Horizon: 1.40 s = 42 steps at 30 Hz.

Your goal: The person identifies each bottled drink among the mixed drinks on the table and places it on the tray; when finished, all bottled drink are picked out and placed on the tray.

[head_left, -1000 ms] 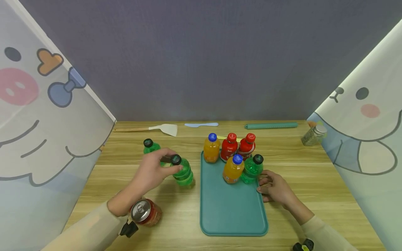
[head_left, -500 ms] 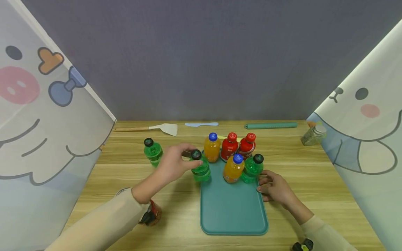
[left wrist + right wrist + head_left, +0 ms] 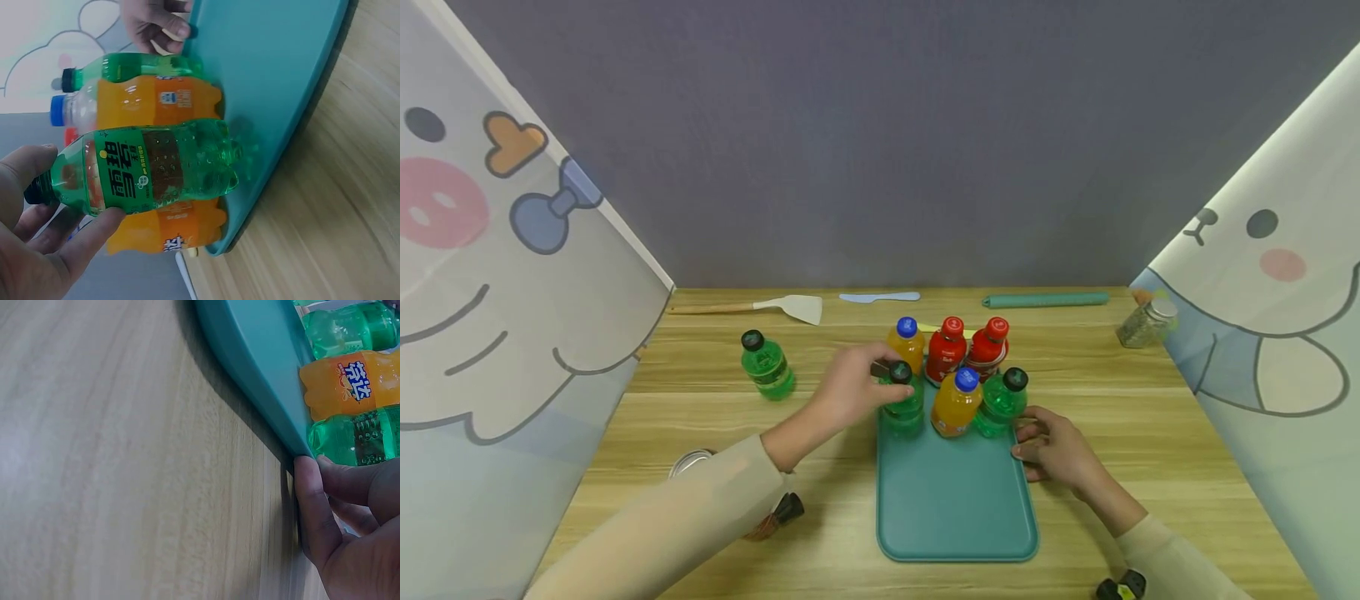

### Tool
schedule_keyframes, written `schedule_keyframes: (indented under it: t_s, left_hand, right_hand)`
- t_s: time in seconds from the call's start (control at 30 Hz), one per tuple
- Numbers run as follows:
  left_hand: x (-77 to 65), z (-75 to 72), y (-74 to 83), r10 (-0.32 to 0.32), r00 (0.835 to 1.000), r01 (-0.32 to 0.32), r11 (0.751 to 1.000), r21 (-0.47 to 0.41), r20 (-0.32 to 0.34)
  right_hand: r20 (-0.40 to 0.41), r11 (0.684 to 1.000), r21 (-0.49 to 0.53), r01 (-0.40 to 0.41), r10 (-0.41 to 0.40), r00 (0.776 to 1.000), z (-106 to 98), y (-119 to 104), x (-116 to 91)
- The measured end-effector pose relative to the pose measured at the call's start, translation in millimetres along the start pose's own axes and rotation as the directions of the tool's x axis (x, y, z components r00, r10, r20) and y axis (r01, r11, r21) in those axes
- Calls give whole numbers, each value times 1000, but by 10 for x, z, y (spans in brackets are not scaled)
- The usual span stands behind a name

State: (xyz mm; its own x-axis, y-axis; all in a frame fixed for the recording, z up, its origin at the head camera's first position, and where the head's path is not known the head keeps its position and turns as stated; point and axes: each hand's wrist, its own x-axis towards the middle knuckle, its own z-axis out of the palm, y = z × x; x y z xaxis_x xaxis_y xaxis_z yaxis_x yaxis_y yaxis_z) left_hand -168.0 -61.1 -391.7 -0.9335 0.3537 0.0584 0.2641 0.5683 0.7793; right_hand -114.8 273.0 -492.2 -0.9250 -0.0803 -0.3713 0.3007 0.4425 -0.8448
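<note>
With thumb and fingers, my left hand [image 3: 853, 379] holds a green soda bottle [image 3: 131, 165] near its black cap. The bottle stands upright over the left part of a teal tray [image 3: 955, 508]; whether its base touches the tray, I cannot tell. My right hand [image 3: 1052, 450] grips the tray's right rim between thumb and fingers. Beside that hand another green bottle [image 3: 1000, 404] stands on the tray, with an orange soda bottle [image 3: 955, 408] to its left. Behind them are a second orange bottle [image 3: 906, 340], partly hidden by my left hand, and two red bottles [image 3: 946, 357].
A third green bottle [image 3: 767, 367] stands on the table at left. Cans, one showing its top [image 3: 691, 461], are mostly hidden by my left forearm. Along the back lie a spatula [image 3: 797, 308], a light-blue knife [image 3: 880, 297] and a green stick [image 3: 1045, 300]. A spice jar [image 3: 1148, 323] stands at right.
My left hand has carried the green bottle rightward from the table to over the tray's left part. My left forearm now covers most of the cans. The right hand stays at the rim.
</note>
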Motion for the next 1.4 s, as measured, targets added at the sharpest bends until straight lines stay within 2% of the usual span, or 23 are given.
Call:
schedule_keyframes:
  t_s: [0.4,0.7,0.87,1.0,1.13,1.4]
  left_hand:
    - [21,93,-22,32,999,-32,998,57,9]
    - [15,120,-1,-13,998,8,996,83,61]
    - [-25,97,-39,-2,995,-5,998,65,104]
    - [-87,35,-100,25,988,-32,998,45,155]
    - [-187,-71,-179,27,986,-28,1000,1,163]
    - [-382,-383,-286,-14,998,21,992,-125,56]
  right_hand:
    - [-4,1000,-21,12,-12,1000,5,-41,7]
    - [-34,998,-39,41,-42,999,30,-7,-14]
    - [-51,998,-45,51,-53,997,54,17,-64]
    - [-44,998,-42,53,-54,998,56,26,-102]
    - [-29,998,-43,54,-55,998,45,36,-129]
    - [-13,998,-52,26,-26,1000,28,51,-174]
